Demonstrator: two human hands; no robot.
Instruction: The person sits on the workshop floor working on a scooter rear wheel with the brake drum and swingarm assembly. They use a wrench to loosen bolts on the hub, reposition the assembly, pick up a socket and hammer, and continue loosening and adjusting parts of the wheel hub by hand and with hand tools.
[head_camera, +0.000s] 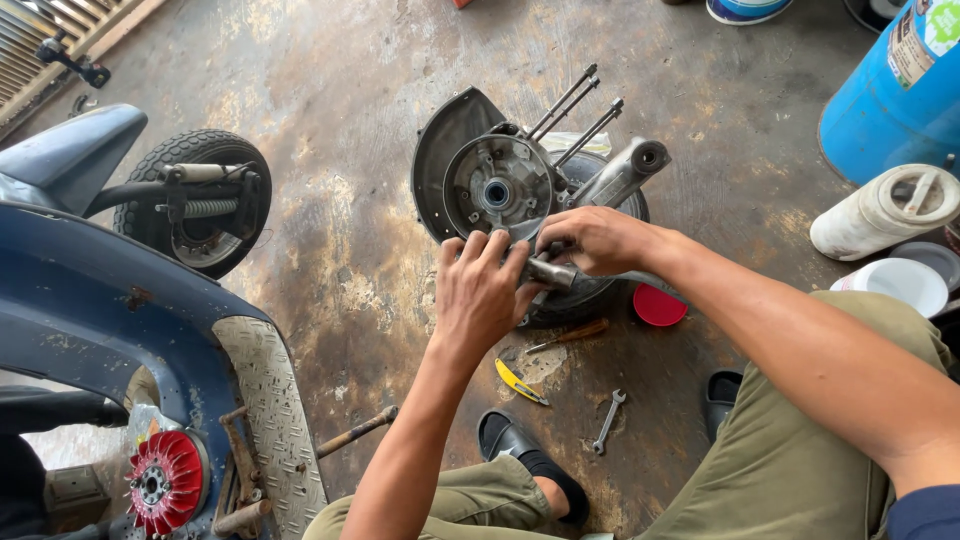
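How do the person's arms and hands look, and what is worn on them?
Both arms are bare from the hands up: the left hand and right hand have no gloves, rings or watch that I can see. A dark blue sleeve covers only the top of the right arm. The left arm shows no sleeve in view.

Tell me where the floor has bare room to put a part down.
Free: the stained floor between the engine case and the scooter wheel. Crowded: below both hands, around the wrench, yellow tool and red cap.
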